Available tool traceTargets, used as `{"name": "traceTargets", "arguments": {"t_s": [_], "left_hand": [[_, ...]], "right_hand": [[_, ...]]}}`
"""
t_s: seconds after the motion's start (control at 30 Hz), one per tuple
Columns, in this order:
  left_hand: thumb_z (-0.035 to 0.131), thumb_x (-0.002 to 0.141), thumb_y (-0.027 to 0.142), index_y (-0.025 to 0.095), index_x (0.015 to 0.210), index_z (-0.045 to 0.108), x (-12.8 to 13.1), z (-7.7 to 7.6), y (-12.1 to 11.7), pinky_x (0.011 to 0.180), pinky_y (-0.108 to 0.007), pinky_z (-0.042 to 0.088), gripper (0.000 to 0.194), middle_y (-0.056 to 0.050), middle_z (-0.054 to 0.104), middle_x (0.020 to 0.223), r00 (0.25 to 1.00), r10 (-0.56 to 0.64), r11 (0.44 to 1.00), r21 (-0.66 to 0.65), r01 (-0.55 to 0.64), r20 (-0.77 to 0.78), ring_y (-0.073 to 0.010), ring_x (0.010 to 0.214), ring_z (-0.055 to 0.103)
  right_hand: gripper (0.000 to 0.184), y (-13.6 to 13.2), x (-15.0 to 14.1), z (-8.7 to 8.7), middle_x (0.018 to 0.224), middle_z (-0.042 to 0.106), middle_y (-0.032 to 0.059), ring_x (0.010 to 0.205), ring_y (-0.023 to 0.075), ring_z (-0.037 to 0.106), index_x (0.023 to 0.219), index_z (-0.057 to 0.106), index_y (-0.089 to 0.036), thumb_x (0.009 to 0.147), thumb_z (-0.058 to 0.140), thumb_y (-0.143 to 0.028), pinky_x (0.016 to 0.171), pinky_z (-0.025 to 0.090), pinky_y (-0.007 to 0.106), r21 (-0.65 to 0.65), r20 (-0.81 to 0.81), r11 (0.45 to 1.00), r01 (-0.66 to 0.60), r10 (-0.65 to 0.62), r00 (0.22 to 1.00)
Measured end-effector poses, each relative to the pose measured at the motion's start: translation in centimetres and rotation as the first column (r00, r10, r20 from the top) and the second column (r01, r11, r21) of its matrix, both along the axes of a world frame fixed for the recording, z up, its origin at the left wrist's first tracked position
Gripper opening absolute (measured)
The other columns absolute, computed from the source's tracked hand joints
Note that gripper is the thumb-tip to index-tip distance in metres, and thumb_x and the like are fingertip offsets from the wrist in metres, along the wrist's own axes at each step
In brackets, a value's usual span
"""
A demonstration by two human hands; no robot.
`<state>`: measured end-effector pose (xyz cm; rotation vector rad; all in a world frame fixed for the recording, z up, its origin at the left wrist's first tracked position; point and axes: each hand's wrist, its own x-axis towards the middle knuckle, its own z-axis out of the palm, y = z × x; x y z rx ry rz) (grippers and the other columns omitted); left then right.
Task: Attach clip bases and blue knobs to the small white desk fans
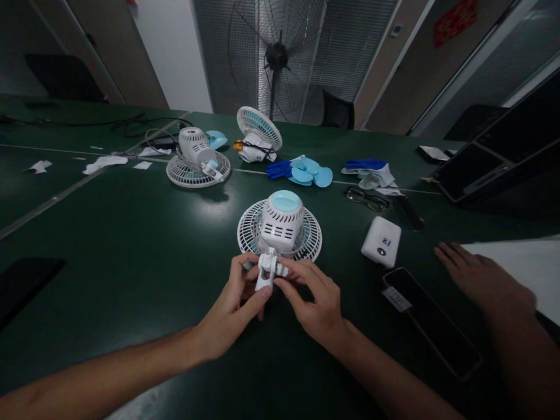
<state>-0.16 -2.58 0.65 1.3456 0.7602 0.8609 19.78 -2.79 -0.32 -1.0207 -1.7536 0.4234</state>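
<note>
A small white fan (280, 227) lies face down on the dark green table, its round grille (314, 233) flat under the motor housing with a light blue cap. A white plastic clip bracket (265, 274) juts from the housing toward me. My left hand (231, 309) grips the bracket from the left, thumb on its lower part. From the right, my right hand (317, 297) pinches a small white knob (282, 270) at the bracket's side. Fingertips partly cover the bracket, so its far side is hidden.
Behind stand two more fans (196, 149) (258, 134), light blue blades (311, 172) and blue-and-white gloves (371, 172). To the right are glasses (367, 199), a white power bank (381, 241), a phone (433, 321) and another person's hand (485, 280) beside white paper (534, 274).
</note>
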Motion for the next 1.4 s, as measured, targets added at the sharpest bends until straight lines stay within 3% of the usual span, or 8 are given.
{"name": "traceTargets", "arguments": {"t_s": [0.37,0.53,0.67,0.83,0.93,1.07,1.17,1.4], "left_hand": [[0.045,0.11,0.035,0.022,0.127,0.035,-1.6,0.5,2.5,0.066,-0.029,0.05,0.024,-0.002,0.071,0.091,0.917,0.09,0.921,0.382,0.072,-0.388,-0.0154,0.07,0.065],[0.05,0.108,0.033,0.022,0.142,0.034,-1.7,0.8,3.6,0.06,-0.025,0.05,0.039,-0.002,0.074,0.095,0.89,0.127,0.853,0.506,0.127,-0.437,-0.0139,0.064,0.067],[0.05,0.108,0.03,0.023,0.138,0.05,-1.7,0.8,4.4,0.058,-0.023,0.047,0.031,0.004,0.068,0.076,0.828,0.093,0.737,0.597,0.316,-0.553,-0.0125,0.058,0.065],[0.05,0.107,0.028,0.02,0.136,0.052,-1.7,0.2,4.7,0.059,-0.023,0.048,0.03,0.004,0.068,0.073,0.849,0.141,0.632,0.707,0.318,-0.508,-0.0117,0.055,0.063],[0.05,0.107,0.028,0.021,0.135,0.053,-1.7,0.0,4.8,0.06,-0.022,0.05,0.029,0.003,0.07,0.076,0.866,0.134,0.637,0.711,0.298,-0.483,-0.011,0.055,0.064],[0.05,0.107,0.028,0.021,0.137,0.052,-1.8,0.0,4.9,0.06,-0.023,0.051,0.031,0.003,0.07,0.076,0.868,0.133,0.656,0.699,0.285,-0.479,-0.0115,0.055,0.063],[0.051,0.107,0.027,0.022,0.139,0.051,-1.9,0.0,4.9,0.058,-0.023,0.05,0.032,0.002,0.071,0.078,0.874,0.123,0.679,0.682,0.272,-0.47,-0.0118,0.056,0.063],[0.054,0.105,0.026,0.021,0.139,0.05,-1.9,-0.2,4.8,0.055,-0.022,0.047,0.034,0.002,0.071,0.078,0.872,0.119,0.676,0.682,0.279,-0.475,-0.0115,0.056,0.063]], "right_hand": [[0.036,0.2,0.1,-0.1,0.114,0.072,0.0067,0.095,0.0182,0.073,0.132,0.067,-0.025,0.099,0.066,-0.013,0.08,0.066,0.032,-0.014,-0.025,0.999,-0.031,0.03,0.999],[0.028,0.3,0.1,0.0,0.108,0.074,0.0064,0.092,0.0185,0.073,0.127,0.069,-0.024,0.1,0.066,-0.018,0.078,0.063,0.032,-0.016,-0.012,1.0,0.012,-0.013,1.0],[0.005,0.7,0.0,0.3,0.085,0.071,0.0012,0.072,0.015,0.068,0.097,0.072,-0.021,0.099,0.069,-0.023,0.065,0.055,0.028,-0.083,-0.017,0.996,0.041,-0.043,0.999],[0.032,0.9,0.1,0.9,0.065,0.056,-0.0033,0.057,0.0112,0.055,0.07,0.058,-0.02,0.102,0.06,-0.022,0.056,0.045,0.026,-0.149,0.021,0.989,0.015,-0.012,1.0],[0.006,0.5,0.4,0.9,0.085,0.066,0.0015,0.067,0.0135,0.062,0.099,0.067,-0.02,0.098,0.062,-0.017,0.058,0.05,0.026,-0.085,0.04,0.996,-0.002,0.006,0.999],[0.034,0.4,0.9,0.3,0.111,0.072,0.0063,0.088,0.0176,0.071,0.128,0.063,-0.024,0.097,0.061,-0.01,0.071,0.06,0.03,0.02,0.127,0.998,-0.056,0.053,0.991],[0.033,0.7,1.0,0.0,0.113,0.074,0.0054,0.099,0.0185,0.073,0.129,0.064,-0.026,0.1,0.061,-0.01,0.083,0.062,0.032,0.047,0.15,0.998,-0.044,0.037,0.988],[0.012,0.9,0.7,0.3,0.088,0.069,0.003,0.077,0.0162,0.069,0.094,0.067,-0.02,0.103,0.059,-0.018,0.066,0.055,0.029,-0.008,0.177,1.0,0.004,-0.003,0.984]]}}
